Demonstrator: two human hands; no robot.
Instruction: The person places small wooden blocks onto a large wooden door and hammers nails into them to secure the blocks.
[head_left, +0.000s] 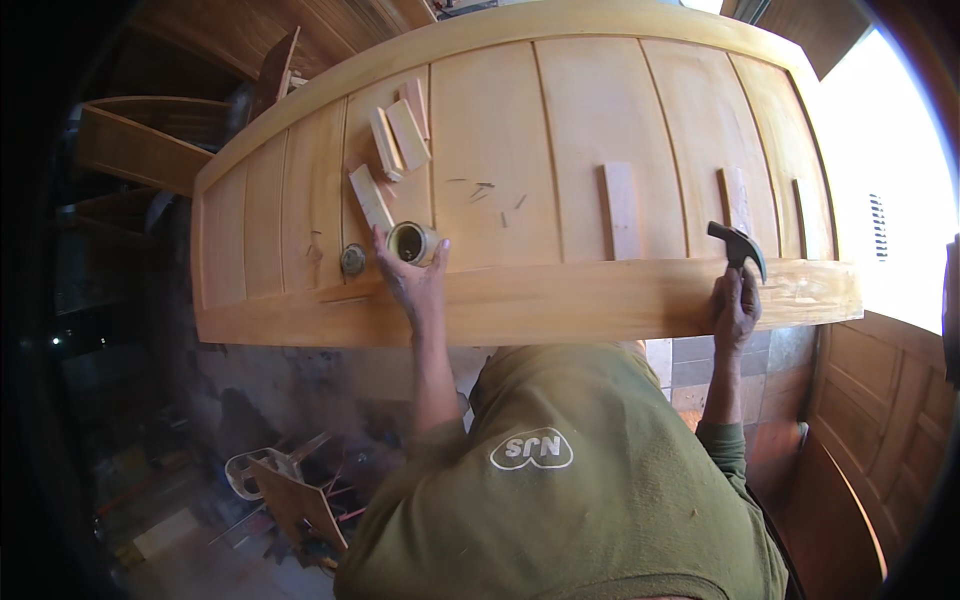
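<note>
My left hand (pixel 417 282) is wrapped round a small open jar (pixel 424 243), whose mouth faces up and shows dark contents I cannot make out. Just left of it, a round lid or tin (pixel 353 259) rests on a large pale wooden panel (pixel 490 110). In my right hand (pixel 737 308) is a claw hammer (pixel 738 245), gripped by its handle, its dark head over the panel's near right part. Several thin nails (pixel 484 187) lie loose on the panel between the hands. A wooden strip (pixel 372 199) lies just beyond the jar.
Several short wooden pieces (pixel 407 133) lie on the panel's left half. Flat wooden strips (pixel 620 212) lie across its near right side. At lower left a chair (pixel 245 475) stands among clutter. A carved wooden door (pixel 868 380) is at the right.
</note>
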